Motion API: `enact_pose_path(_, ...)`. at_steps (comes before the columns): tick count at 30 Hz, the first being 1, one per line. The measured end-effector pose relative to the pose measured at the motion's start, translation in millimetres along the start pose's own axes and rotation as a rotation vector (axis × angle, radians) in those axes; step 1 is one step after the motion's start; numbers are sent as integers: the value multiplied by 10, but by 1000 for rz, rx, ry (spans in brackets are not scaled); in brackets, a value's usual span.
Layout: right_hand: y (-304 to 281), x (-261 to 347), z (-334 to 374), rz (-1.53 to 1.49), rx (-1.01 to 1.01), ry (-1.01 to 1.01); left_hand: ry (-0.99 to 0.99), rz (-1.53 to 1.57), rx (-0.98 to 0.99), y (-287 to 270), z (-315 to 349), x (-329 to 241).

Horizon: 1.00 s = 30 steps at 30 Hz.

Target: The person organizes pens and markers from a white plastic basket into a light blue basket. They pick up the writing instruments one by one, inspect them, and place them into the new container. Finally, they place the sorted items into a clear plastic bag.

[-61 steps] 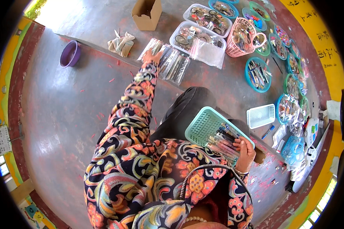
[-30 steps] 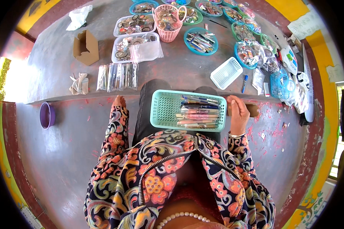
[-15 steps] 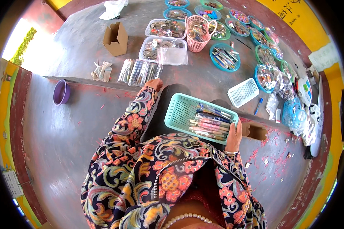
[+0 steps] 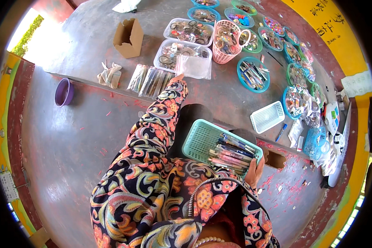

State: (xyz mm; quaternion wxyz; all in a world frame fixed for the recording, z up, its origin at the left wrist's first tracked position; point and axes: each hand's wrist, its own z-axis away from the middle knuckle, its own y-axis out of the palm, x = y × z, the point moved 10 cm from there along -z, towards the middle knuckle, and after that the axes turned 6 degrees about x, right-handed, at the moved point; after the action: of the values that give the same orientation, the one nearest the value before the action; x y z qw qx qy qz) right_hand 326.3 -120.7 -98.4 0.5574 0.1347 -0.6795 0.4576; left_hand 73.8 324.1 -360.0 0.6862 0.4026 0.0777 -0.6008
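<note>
My right hand [image 4: 254,172] grips the right end of a mint-green plastic basket [image 4: 193,143], thumb at the rim. Inside the basket, several pens [image 4: 231,153] lie side by side toward its right half. My left arm stretches forward across the table edge. My left hand [image 4: 178,78] is at the lower left corner of a stack of clear plastic bags [image 4: 193,66], which lies over the front of a clear tub [image 4: 164,52]; its fingers are too small to make out. Just left of that hand lie bagged bundles of pens [image 4: 153,82].
Beyond stand a pink handled basket [image 4: 226,48], a blue bowl of pens [image 4: 239,79] and several filled bowls. A white basket [image 4: 258,120] and blue marker [image 4: 281,132] lie to the right. Cardboard box [image 4: 133,48], cloth gloves [image 4: 110,77] and purple bucket [image 4: 71,93] are left.
My left hand has moved forward and right, from beside the pen bundles to the clear bags. My right hand keeps hold of the basket. The view has shifted a little.
</note>
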Motion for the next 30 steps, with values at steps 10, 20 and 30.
enact_pose_path(10, -22, 171, 100, 10, -29, -16, 235, -17, -188, -166, 142, -271)
enact_pose_path(20, -45, 268, 256, 11, -13, -17, 572, -1185, -588, -94, 637, -889)
enact_pose_path(30, -85, 211, 317, -33, -44, -6, 393, -332, -384, 72, 708, -798)
